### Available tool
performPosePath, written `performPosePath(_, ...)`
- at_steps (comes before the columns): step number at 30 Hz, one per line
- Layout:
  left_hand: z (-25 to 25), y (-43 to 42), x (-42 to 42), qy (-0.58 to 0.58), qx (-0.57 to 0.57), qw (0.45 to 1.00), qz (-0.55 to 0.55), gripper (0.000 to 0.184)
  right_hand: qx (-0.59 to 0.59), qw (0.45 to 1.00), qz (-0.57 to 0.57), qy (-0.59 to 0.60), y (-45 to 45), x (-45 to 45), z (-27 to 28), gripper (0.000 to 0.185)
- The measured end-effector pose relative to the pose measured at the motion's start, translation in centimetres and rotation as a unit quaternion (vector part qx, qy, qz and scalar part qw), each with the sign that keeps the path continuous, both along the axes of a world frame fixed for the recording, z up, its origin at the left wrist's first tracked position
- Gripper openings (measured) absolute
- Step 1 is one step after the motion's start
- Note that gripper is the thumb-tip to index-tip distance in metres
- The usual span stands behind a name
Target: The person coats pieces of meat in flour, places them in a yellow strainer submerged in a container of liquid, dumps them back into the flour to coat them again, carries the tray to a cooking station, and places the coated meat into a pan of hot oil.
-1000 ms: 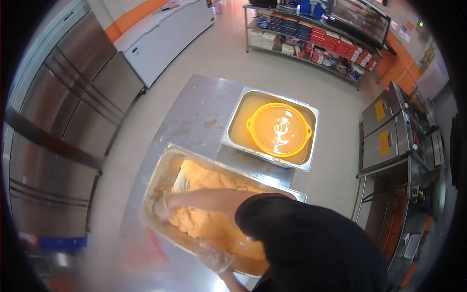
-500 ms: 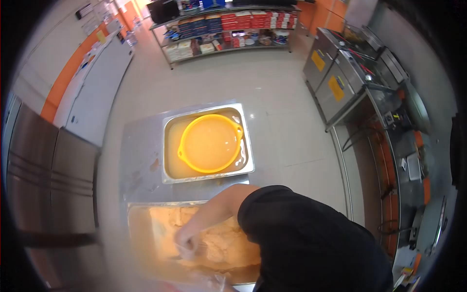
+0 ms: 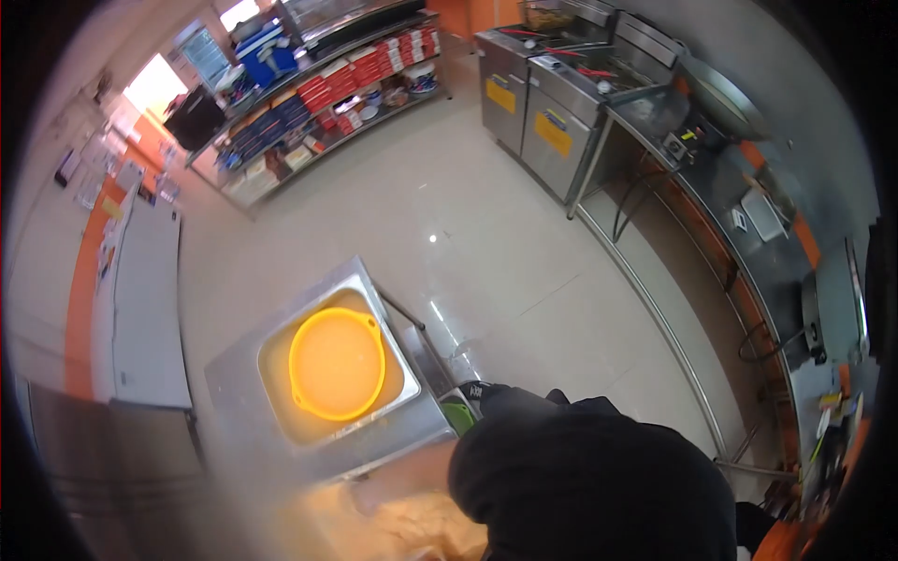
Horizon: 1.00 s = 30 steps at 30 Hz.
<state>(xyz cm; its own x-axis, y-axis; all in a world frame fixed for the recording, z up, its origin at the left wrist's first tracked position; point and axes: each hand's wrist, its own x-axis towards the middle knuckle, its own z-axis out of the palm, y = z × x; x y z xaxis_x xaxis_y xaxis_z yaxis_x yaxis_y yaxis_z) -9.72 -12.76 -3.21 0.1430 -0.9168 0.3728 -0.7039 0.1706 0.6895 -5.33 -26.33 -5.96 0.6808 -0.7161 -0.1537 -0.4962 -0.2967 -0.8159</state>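
Note:
My right arm, in a black sleeve point(image 3: 599, 477), reaches left over the lower tray. My right hand point(image 3: 369, 496) is low in the head view, blurred, on or just above the pale orange, lumpy mass point(image 3: 412, 525). Its fingers are smeared, so what they hold is hidden. Only a faint, pale bit at the bottom edge may be my left hand; its fingers cannot be made out. Beyond the mass, a metal tray point(image 3: 408, 385) holds cloudy liquid and a round yellow container point(image 3: 337, 363) with small side handles.
Both trays are on a steel table point(image 3: 234, 369). A white chest freezer point(image 3: 150, 309) and steel cabinet doors point(image 3: 94, 467) stand left. Shelves with boxes point(image 3: 327, 89) are at the back. Steel fryers point(image 3: 552, 131) and a counter point(image 3: 739, 224) line the right. Something green point(image 3: 458, 416) is beside the table.
The view has swung right and up, so the trays now appear lower and tilted. My right hand moved from the tray's far left end over the mass. My left hand has mostly dropped out of sight.

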Motion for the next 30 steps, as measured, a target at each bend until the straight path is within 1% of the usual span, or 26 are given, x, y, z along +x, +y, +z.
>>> performPosePath(2, 0.1, -0.7, -1.1, 0.000, 0.000, 1.000, -0.022, 0.054, 0.022, 0.999, -0.019, -0.015, 0.3, -1.5, 0.2, 0.033)
performPosePath(8, 0.0, -1.7, -3.2, 0.008, -0.005, 0.997, -0.077, 0.054, 0.040, 0.994, -0.094, -0.038, -0.2, -3.4, -0.1, 0.034)
performPosePath(16, -0.5, -1.5, -4.7, 0.024, -0.017, 0.991, -0.128, 0.054, 0.042, 0.976, -0.202, -0.072, 4.9, -5.1, -0.4, 0.036)
performPosePath(22, 0.4, -0.4, -7.2, 0.027, -0.024, 0.988, -0.151, 0.055, 0.034, 0.948, -0.292, -0.119, 11.2, -7.8, 1.8, 0.038)
performPosePath(30, 1.6, 4.7, -12.5, 0.046, -0.018, 0.985, -0.164, 0.055, 0.003, 0.909, -0.374, -0.184, 17.0, -14.2, 5.7, 0.040)
